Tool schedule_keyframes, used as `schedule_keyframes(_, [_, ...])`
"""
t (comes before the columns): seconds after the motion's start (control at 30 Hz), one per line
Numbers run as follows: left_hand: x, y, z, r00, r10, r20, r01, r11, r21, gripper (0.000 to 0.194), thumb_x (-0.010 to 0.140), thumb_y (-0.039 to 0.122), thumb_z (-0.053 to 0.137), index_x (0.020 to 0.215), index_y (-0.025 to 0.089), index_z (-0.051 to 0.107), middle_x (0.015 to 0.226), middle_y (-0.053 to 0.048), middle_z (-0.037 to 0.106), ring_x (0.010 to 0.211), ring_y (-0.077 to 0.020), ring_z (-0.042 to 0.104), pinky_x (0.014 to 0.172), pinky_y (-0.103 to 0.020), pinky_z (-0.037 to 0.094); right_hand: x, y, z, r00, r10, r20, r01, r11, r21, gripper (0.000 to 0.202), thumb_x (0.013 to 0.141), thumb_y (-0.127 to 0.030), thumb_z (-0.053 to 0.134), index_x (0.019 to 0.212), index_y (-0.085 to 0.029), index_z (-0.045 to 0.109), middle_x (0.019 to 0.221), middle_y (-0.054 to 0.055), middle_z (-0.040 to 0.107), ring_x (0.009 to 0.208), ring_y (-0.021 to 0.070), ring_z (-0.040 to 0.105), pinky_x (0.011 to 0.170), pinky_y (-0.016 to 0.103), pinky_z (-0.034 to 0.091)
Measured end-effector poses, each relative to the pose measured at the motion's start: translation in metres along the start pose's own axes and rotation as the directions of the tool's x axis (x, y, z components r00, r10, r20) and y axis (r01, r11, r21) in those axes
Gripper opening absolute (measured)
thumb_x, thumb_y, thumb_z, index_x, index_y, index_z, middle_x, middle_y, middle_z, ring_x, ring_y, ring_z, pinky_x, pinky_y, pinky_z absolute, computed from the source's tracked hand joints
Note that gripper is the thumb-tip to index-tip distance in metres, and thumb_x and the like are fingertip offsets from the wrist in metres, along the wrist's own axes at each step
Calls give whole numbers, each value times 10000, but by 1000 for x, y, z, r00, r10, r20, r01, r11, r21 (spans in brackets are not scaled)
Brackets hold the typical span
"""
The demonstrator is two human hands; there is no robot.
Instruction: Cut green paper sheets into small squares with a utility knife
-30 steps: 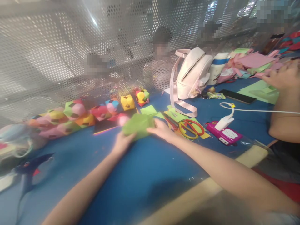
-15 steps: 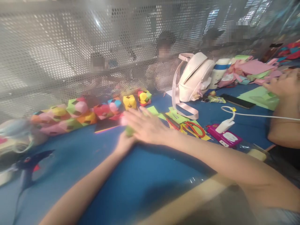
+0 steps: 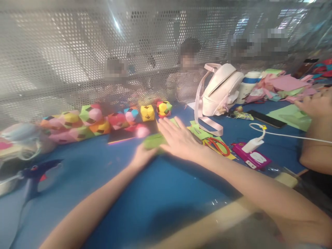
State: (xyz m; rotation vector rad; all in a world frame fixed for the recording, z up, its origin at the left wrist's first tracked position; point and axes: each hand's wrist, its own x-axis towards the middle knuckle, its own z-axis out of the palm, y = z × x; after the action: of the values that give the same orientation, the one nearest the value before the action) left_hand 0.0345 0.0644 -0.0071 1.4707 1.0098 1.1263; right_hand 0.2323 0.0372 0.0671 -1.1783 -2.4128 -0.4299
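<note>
A blurred piece of green paper [image 3: 152, 141] shows just above the blue table, with my left hand [image 3: 145, 154] gripping its near edge. The fingers of that hand are partly hidden by the paper and smeared. Flat and with fingers stretched out, my right hand [image 3: 180, 139] lies over the paper's right end. Just beyond my hands a round pink paper piece [image 3: 142, 130] rests by a dark flat sheet [image 3: 121, 136]. Green paper pieces [image 3: 194, 128] and orange-handled scissors [image 3: 219, 146] lie right of my right hand.
Several folded paper balls [image 3: 90, 115] line the back left. A glue gun [image 3: 38, 174] with its cord is at left. A pale backpack [image 3: 220, 90], tumbler [image 3: 247, 88], phone [image 3: 267, 118] and magenta power strip [image 3: 250, 156] are at right, near another person's hand [image 3: 316, 103]. Perforated metal [image 3: 77, 45] stands behind.
The view has shifted slightly, so the scene sits lower and further right. My right hand has slid right off the green paper, uncovering more of it and the pink piece.
</note>
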Motion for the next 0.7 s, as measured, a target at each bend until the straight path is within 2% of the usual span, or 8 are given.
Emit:
schedule_keyframes(0.07, [0, 0, 0, 1000, -4, -1, 4, 1000, -5, 528, 652, 390, 804, 1099, 133, 689, 1102, -121, 719, 991, -286, 677, 910, -409, 518, 1, -2, 1, 1000, -7, 30, 6, 1000, 28, 663, 880, -355, 546, 1423, -12, 380, 1467, 235, 405, 1396, 337, 330, 1185, 562, 112])
schedule_keyframes(0.2, [2, -2, -1, 1000, 27, 11, -27, 1000, 0, 545, 645, 390, 811, 1113, 144, 683, 1095, -121, 721, 982, -284, 680, 890, -405, 527, 6, -10, 5, 1000, -3, 27, 0, 994, 111, 698, 886, -385, 537, 1451, -27, 338, 1520, 216, 313, 1434, 329, 240, 1184, 554, 141])
schedule_keyframes(0.3, [4, -5, -3, 997, 76, 29, -78, 996, 39, 510, 645, 378, 812, 1081, 139, 695, 1087, -123, 722, 985, -287, 677, 897, -405, 523, 13, -16, 6, 994, -36, 101, 18, 984, 177, 720, 871, -399, 569, 1442, -17, 354, 1503, 219, 352, 1419, 320, 285, 1181, 501, 211])
schedule_keyframes(0.4, [4, -7, -5, 993, 105, 47, -108, 992, 66, 472, 663, 366, 798, 1066, 143, 698, 1087, -114, 723, 987, -285, 673, 889, -402, 528, 20, -19, 5, 997, 7, 73, -21, 980, 196, 688, 896, -364, 541, 1450, -13, 333, 1497, 218, 369, 1411, 302, 309, 1181, 476, 221])
schedule_keyframes(0.5, [5, -8, -6, 993, 102, 55, -107, 991, 86, 446, 656, 356, 796, 1038, 147, 701, 1056, -101, 732, 979, -286, 672, 866, -407, 540, 23, -21, 6, 989, -84, 119, 54, 970, 238, 690, 875, -384, 575, 1433, -32, 371, 1494, 208, 379, 1402, 308, 328, 1163, 487, 265])
schedule_keyframes(0.6, [5, -8, -6, 994, 98, 51, -102, 991, 83, 461, 644, 362, 802, 1036, 142, 701, 1052, -104, 732, 1003, -294, 664, 879, -419, 537, 22, -20, 9, 990, -112, 86, 87, 963, 254, 723, 872, -394, 581, 1457, -49, 333, 1532, 194, 310, 1437, 293, 247, 1180, 483, 224])
schedule_keyframes(0.7, [5, -7, -6, 995, 80, 53, -84, 994, 70, 473, 651, 382, 801, 1038, 128, 703, 1043, -119, 735, 988, -299, 672, 874, -423, 540, 19, -11, 11, 986, -155, 62, 131, 949, 287, 738, 869, -460, 568, 1463, -89, 337, 1519, 172, 352, 1429, 283, 272, 1180, 481, 226])
